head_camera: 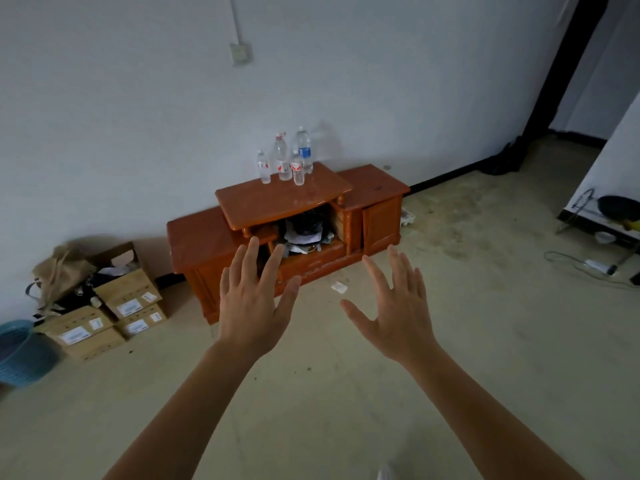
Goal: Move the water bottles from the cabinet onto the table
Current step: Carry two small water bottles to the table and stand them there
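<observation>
Left grip [252,306] and right grip [394,315] spread wide; four water bottles [284,161] atop cabinet [381,221], papers [302,238] inside.

Dim room: pale wall [138,98] with a socket [240,53], beige floor [450,323], cardboard boxes [104,317] beside a blue basket [20,355]

Orange-brown glossy cabinet [377,188]; water bottles [284,157] clear — three red-and-white labels, one blue; boxes [128,289] tan, white stickers; basket [20,355] blue; floor [485,323] beige, blotchy.
</observation>
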